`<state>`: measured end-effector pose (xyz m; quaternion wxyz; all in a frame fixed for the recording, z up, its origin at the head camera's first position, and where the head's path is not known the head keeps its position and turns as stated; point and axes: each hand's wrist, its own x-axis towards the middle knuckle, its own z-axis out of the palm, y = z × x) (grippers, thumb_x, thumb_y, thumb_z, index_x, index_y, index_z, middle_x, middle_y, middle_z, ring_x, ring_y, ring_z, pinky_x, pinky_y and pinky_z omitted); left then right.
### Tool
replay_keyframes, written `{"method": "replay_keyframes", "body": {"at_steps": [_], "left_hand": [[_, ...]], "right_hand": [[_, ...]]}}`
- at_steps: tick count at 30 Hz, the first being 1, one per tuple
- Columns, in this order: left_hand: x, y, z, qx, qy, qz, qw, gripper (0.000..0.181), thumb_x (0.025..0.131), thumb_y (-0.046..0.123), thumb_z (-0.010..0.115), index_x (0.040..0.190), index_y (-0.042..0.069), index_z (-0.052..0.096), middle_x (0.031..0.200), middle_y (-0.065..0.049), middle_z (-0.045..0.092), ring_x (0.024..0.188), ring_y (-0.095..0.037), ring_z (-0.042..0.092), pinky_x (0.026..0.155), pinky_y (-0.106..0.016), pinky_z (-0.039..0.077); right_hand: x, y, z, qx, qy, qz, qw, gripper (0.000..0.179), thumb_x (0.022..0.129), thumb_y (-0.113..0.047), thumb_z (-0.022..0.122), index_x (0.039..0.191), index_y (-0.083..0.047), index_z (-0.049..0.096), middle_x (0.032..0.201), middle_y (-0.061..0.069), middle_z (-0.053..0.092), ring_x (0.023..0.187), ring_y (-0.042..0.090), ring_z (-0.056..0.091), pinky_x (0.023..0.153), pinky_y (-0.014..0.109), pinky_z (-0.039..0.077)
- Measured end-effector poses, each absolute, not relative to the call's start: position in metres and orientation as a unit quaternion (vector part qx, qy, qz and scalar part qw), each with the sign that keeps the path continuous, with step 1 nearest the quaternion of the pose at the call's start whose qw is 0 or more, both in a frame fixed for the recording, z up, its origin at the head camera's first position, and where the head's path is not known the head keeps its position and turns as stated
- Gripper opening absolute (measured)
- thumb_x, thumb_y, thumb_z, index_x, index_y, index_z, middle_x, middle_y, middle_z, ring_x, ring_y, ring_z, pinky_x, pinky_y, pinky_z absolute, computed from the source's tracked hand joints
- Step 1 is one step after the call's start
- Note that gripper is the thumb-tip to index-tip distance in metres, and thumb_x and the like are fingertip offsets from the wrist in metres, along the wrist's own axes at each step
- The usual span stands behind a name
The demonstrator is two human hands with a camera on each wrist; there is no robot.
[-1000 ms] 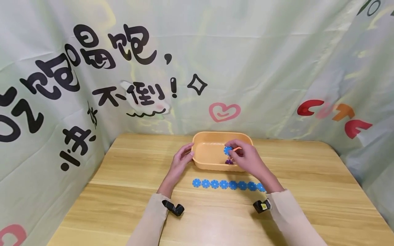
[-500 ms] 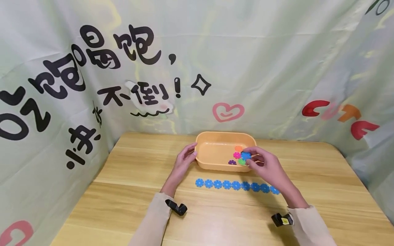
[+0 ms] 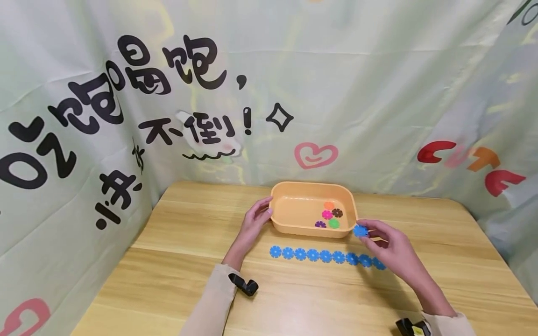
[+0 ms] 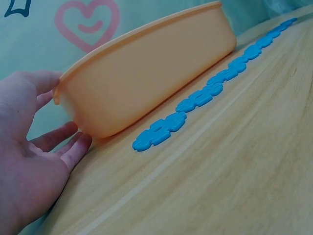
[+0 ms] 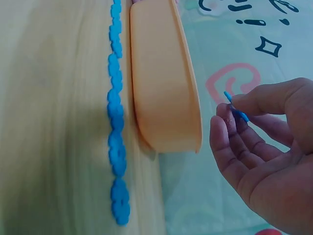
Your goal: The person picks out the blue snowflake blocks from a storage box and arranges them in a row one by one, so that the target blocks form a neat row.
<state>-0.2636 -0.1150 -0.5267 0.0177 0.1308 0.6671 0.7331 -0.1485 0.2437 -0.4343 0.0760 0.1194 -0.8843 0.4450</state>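
My right hand (image 3: pixel 388 245) pinches a blue snowflake disc (image 3: pixel 360 230) between thumb and fingertips, just outside the right end of the orange plastic tray (image 3: pixel 313 230). In the right wrist view the held disc (image 5: pixel 236 107) shows nearly edge-on. At the tray's left end my left hand (image 3: pixel 254 219) holds on, with a digit at the rim and other fingers against the wall in the left wrist view. A row of several blue snowflake discs (image 3: pixel 325 256) lies on the table in front of the tray. The right hand partly covers the row's right end.
Inside the tray lie loose discs: orange (image 3: pixel 329 205), pink (image 3: pixel 327 214), brown (image 3: pixel 337 213), green (image 3: pixel 334 224) and purple (image 3: pixel 321 224). Behind the wooden table (image 3: pixel 201 219) hangs a printed curtain (image 3: pixel 370 93).
My right hand has lifted the blue disc out of the tray and carried it right and nearer, past the right wall. The left hand stays at the tray's left end.
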Motion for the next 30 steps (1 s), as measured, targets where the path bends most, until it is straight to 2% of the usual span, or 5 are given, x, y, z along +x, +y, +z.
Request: {"method": "replay_keyframes", "body": {"at_steps": [7, 14, 22, 26, 30], "left_hand": [[-0.263, -0.118, -0.524, 0.124, 0.672, 0.730, 0.014, 0.043, 0.105, 0.020, 0.061, 0.147, 0.012, 0.054, 0.146, -0.015, 0.053, 0.134, -0.031, 0.053, 0.102, -0.033, 0.053], [-0.262, -0.117, -0.524, 0.123, 0.666, 0.735, 0.023, 0.045, 0.104, 0.023, 0.063, 0.148, 0.012, 0.054, 0.147, -0.014, 0.052, 0.134, -0.031, 0.053, 0.104, -0.034, 0.052], [-0.267, -0.111, -0.523, 0.132, 0.673, 0.727, 0.026, 0.046, 0.104, 0.027, 0.063, 0.148, 0.014, 0.055, 0.147, -0.013, 0.053, 0.133, -0.028, 0.054, 0.103, -0.034, 0.053], [-0.265, -0.114, -0.524, 0.121, 0.672, 0.730, 0.021, 0.045, 0.104, 0.026, 0.064, 0.146, 0.016, 0.056, 0.146, -0.011, 0.054, 0.132, -0.028, 0.055, 0.103, -0.033, 0.053], [-0.263, -0.116, -0.526, 0.120, 0.672, 0.731, 0.018, 0.047, 0.104, 0.027, 0.064, 0.147, 0.013, 0.055, 0.146, -0.015, 0.052, 0.134, -0.031, 0.053, 0.103, -0.033, 0.052]], "right_hand": [[-0.140, 0.255, -0.441, 0.110, -0.887, 0.439, 0.088, 0.037, 0.096, -0.005, 0.073, 0.131, 0.000, 0.066, 0.110, 0.014, 0.073, 0.091, 0.003, 0.066, 0.072, 0.019, 0.059], [-0.131, 0.271, -0.449, 0.098, -0.894, 0.428, 0.092, 0.035, 0.097, -0.006, 0.072, 0.131, 0.001, 0.066, 0.116, 0.018, 0.071, 0.093, -0.005, 0.063, 0.072, 0.017, 0.058], [-0.122, 0.296, -0.457, 0.092, -0.896, 0.426, 0.085, 0.036, 0.095, -0.004, 0.073, 0.130, 0.002, 0.066, 0.113, 0.018, 0.071, 0.092, -0.003, 0.064, 0.071, 0.018, 0.059], [-0.125, 0.305, -0.465, 0.084, -0.898, 0.426, 0.063, 0.036, 0.094, -0.002, 0.074, 0.128, 0.003, 0.067, 0.102, 0.014, 0.072, 0.087, 0.002, 0.066, 0.070, 0.021, 0.059], [-0.127, 0.314, -0.474, 0.080, -0.902, 0.423, 0.033, 0.034, 0.092, 0.000, 0.074, 0.125, 0.006, 0.067, 0.100, 0.013, 0.071, 0.084, 0.003, 0.065, 0.066, 0.023, 0.058]]}}
